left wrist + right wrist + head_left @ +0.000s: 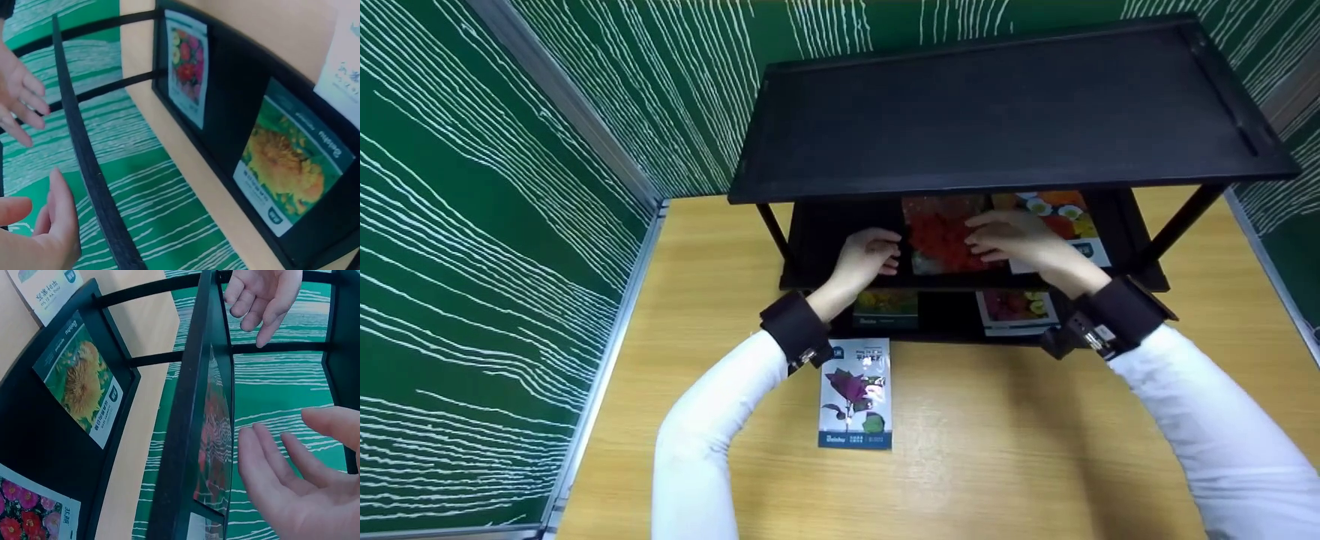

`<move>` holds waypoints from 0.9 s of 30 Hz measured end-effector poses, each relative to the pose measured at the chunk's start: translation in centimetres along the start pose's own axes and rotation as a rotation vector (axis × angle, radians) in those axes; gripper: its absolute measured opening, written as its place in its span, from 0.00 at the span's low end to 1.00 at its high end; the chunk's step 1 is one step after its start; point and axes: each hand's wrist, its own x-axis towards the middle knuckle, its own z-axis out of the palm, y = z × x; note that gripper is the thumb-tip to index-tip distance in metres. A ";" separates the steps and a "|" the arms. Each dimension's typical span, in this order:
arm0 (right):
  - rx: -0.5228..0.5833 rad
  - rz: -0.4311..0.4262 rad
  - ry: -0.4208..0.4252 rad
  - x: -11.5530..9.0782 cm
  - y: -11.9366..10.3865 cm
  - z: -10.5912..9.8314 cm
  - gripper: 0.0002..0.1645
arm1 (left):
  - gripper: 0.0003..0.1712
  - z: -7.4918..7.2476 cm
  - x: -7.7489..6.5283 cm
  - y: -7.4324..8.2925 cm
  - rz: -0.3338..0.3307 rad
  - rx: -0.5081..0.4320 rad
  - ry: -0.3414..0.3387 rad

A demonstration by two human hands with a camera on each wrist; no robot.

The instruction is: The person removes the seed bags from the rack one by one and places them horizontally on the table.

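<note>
Both hands are over the middle level of a black shelf rack. My left hand [867, 259], fingers loosely bent, is beside the left edge of a seed packet with red flowers [937, 244] and holds nothing. Over that packet's right side hovers my right hand [1011, 238], its fingers spread and slightly bent, with nothing between them. The right hand partly covers a second packet with orange, white and yellow flowers [1069, 217]. In the right wrist view, a gap separates the right hand [304, 481] from the glossy red-flower packet [214, 444].
On the bottom shelf lie a yellow-flower packet [287, 163] and a pink-and-red-flower packet [188, 70]. A purple-flower packet [855, 394] lies on the wooden table [960, 450] in front. The rack's top board [997, 112] overhangs the hands, with posts [1181, 223] at its sides.
</note>
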 end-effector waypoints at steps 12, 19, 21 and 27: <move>-0.018 0.088 0.143 1.3 -0.1 -0.6 0.32 | 0.17 0.0 2.1 0.5 -0.088 -0.046 0.010; -0.073 0.130 0.165 2.0 0.5 -0.8 0.34 | 0.20 0.7 3.0 0.9 -0.225 -0.070 0.013; -0.071 0.134 0.159 2.1 0.6 -0.9 0.35 | 0.22 0.9 3.1 1.0 -0.242 -0.070 0.007; 0.068 0.199 0.130 2.1 0.8 -1.4 0.39 | 0.23 1.5 3.5 1.2 -0.260 -0.130 0.018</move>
